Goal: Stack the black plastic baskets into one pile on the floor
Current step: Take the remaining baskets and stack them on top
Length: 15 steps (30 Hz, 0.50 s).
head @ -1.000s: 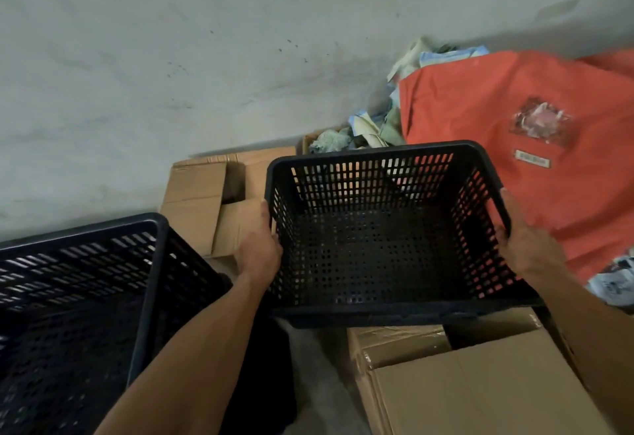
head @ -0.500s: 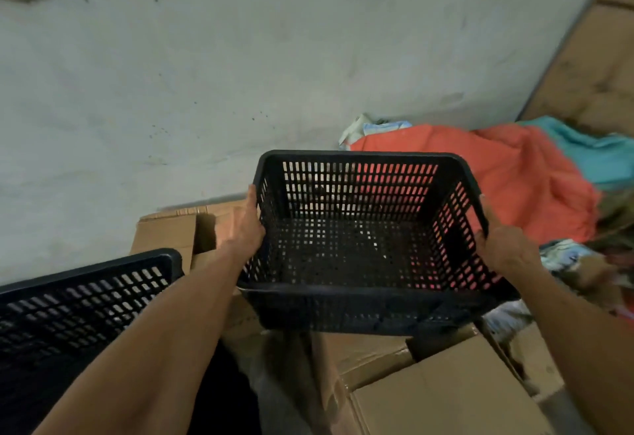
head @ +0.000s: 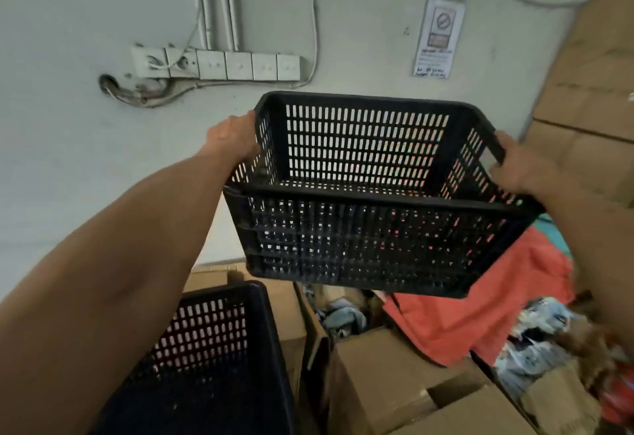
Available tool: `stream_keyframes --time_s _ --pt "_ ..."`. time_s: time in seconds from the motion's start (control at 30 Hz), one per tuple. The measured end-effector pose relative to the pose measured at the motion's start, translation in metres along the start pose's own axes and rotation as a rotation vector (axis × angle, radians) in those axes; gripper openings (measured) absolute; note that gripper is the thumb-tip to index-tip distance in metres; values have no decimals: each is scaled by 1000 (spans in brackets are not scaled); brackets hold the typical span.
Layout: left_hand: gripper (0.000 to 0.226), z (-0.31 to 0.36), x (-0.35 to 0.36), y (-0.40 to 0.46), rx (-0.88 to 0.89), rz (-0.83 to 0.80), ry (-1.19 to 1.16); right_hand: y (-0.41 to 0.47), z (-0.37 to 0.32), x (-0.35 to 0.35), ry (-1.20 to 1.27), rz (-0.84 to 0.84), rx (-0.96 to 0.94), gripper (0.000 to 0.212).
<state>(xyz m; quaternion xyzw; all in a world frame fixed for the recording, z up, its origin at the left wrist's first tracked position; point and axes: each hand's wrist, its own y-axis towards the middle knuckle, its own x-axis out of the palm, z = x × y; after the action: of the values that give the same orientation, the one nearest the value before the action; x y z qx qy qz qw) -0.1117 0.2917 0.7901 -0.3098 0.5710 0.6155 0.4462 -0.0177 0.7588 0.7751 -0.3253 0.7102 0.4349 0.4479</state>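
Observation:
I hold an empty black slotted plastic basket up in the air in front of the wall, tilted a little with its right side lower. My left hand grips its left rim and my right hand grips its right rim. A second black basket stands lower at the bottom left, partly hidden behind my left forearm. Its bottom is out of view.
Cardboard boxes crowd the floor below the lifted basket. An orange cloth and mixed fabric lie to the right. A stack of cardboard leans at the far right. Wall sockets, cables and a paper notice are on the wall.
I have lifted the basket well above the boxes, and my view has tipped upward to the wall sockets. Both hands keep the same grip on the rims.

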Motion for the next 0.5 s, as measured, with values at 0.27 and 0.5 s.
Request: stream_keyframes --time_s 0.27,0.5 --pt "57 -129 -89 -63 -87 16 120 -62 -138 -17 -18 -82 -119 73" --pt "40 -242 -125 -142 -276 -58 234 -123 -247 10 32 -199 -245 79"
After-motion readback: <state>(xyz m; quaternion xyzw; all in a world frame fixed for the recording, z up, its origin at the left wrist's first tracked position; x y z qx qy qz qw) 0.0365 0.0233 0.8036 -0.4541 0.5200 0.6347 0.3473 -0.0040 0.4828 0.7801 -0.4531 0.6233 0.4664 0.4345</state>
